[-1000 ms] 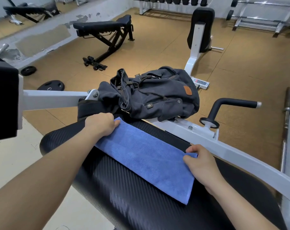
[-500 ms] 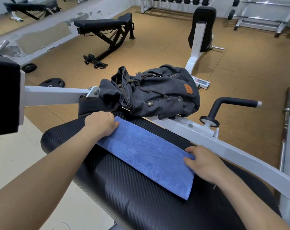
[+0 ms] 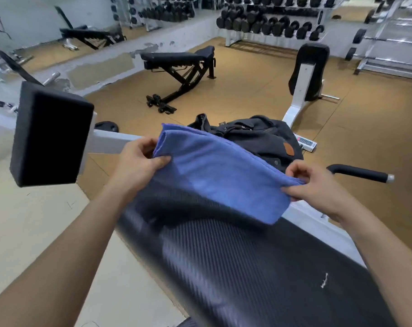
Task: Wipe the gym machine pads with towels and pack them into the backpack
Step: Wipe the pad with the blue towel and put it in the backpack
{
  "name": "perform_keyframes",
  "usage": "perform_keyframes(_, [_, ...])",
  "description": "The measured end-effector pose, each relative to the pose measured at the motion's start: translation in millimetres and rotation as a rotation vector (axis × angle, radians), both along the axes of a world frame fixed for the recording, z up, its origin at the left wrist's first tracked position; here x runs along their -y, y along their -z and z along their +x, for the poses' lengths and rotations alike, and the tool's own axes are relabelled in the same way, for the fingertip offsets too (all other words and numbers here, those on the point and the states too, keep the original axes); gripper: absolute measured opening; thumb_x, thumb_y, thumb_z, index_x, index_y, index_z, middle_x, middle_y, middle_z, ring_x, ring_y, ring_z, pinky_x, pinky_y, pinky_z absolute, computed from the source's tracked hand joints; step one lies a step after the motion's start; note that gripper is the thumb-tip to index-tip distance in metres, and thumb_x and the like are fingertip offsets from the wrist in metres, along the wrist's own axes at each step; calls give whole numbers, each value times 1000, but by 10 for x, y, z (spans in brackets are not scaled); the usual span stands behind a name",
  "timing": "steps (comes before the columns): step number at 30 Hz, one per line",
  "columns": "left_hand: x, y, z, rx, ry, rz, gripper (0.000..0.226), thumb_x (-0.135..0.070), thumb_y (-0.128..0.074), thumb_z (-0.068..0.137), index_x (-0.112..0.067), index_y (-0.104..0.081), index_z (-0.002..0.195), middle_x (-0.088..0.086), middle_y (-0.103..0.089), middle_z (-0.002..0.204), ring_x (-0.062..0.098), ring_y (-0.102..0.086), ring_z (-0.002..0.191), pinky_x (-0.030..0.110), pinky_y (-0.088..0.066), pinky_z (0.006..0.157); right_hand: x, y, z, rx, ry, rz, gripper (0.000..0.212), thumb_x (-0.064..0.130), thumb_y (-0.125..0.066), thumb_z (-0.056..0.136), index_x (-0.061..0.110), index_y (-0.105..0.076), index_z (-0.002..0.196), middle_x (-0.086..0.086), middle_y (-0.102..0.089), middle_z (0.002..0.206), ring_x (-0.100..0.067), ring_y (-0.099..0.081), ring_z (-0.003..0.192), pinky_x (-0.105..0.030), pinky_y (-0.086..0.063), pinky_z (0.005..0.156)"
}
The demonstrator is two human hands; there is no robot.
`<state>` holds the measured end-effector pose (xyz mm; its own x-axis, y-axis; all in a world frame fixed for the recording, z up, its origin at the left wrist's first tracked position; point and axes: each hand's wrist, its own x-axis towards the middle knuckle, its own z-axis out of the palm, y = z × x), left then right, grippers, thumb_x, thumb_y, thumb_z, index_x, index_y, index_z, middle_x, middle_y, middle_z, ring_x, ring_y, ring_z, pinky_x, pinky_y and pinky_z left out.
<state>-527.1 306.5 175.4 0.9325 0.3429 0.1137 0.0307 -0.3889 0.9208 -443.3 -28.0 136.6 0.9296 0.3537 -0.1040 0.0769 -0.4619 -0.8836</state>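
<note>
step: fold towel (image 3: pixel 220 175) for backpack (image 3: pixel 266 140) | left hand (image 3: pixel 139 164) and right hand (image 3: pixel 315 185) fingers pinch its ends; keep edges aligned above pad (image 3: pixel 247 267)

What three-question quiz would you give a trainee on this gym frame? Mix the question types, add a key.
1. True or false: the blue towel lies flat on the black pad.
2. Which hands grip the towel? A) left hand only B) right hand only C) both
3. Fill in: behind the towel, on the machine, sits a dark ____ with a brown patch.

Key
1. False: it is lifted, held up by its two ends, its lower edge hanging near the pad.
2. C: each hand pinches one end.
3. backpack
</note>
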Motion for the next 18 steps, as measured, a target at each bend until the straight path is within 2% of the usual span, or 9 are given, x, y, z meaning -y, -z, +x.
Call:
perform_keyframes(2, [-47, -183, -301, 142, 15, -13, 39, 13, -69, 76, -26, -71, 84, -4, -73, 90, 15, -67, 90, 35, -54, 85, -43, -36, -34, 226, 56, -22, 28, -12, -63, 73, 12, -49, 69, -5, -52, 68, -21, -42, 59, -26, -37, 54])
perform_keyframes(4, [-32, -201, -683, 211, -2, -19, 40, 11, -66, 67, -29, -68, 69, -6, -69, 90, 11, -65, 94, 27, -49, 89, -92, 47, -111, 416, 58, -120, 40, -15, -63, 69, 21, -46, 64, -6, -52, 76, -25, -46, 67, -26, -35, 57])
perform_keyframes(6, [15, 27, -1084, 172, -106, 81, 41, 7, -64, 61, -33, -68, 64, -8, -60, 99, 4, -59, 100, 16, -43, 90, -138, 240, -226, 520, -33, -245, 51, -18, -63, 63, 29, -42, 65, -1, -49, 81, -24, -46, 72, -25, -34, 61])
perform_keyframes(8, [79, 407, -1455, 37, -264, 113, 52, 14, -69, 65, -38, -70, 64, -10, -55, 105, 4, -56, 101, 11, -43, 81, -151, 498, -331, 525, -172, -438, 54, -17, -62, 61, 32, -42, 67, 4, -49, 87, -27, -50, 79, -31, -35, 66])
perform_keyframes(11, [225, 881, -1844, -144, -432, -151, 57, 14, -61, 79, -39, -74, 65, -4, -60, 104, 10, -58, 89, 14, -44, 66, -128, 729, -519, 460, -250, -575, 56, -13, -55, 63, 43, -45, 63, 7, -57, 88, -30, -56, 90, -37, -45, 74])
perform_keyframes(12, [274, 967, -1907, -169, -441, -244, 52, 10, -59, 83, -36, -75, 70, 2, -65, 101, 10, -58, 82, 15, -43, 65, -138, 737, -592, 442, -223, -560, 55, -11, -53, 65, 44, -48, 64, 6, -59, 88, -28, -57, 91, -38, -48, 77])
perform_keyframes(14, [357, 1031, -1968, -182, -435, -391, 40, 2, -55, 91, -30, -77, 81, 8, -71, 95, 13, -59, 79, 25, -45, 70, -216, 651, -752, 410, -140, -454, 42, -6, -55, 76, 35, -60, 75, 6, -62, 92, -21, -59, 92, -38, -50, 81])
perform_keyframes(16, [411, 994, -1962, -161, -426, -534, 35, -3, -50, 93, -25, -77, 88, 8, -72, 99, 22, -61, 84, 36, -47, 77, -356, 506, -949, 416, -135, -290, 26, 4, -62, 84, 29, -65, 89, 10, -61, 93, -7, -58, 88, -23, -48, 78])
perform_keyframes(18, [422, 931, -1933, -155, -402, -740, 26, -12, -50, 90, -19, -75, 92, 11, -69, 104, 27, -60, 88, 38, -46, 77, -551, 317, -1185, 442, -237, -200, 21, 16, -69, 84, 31, -65, 98, 16, -58, 97, -1, -56, 91, -12, -42, 76])
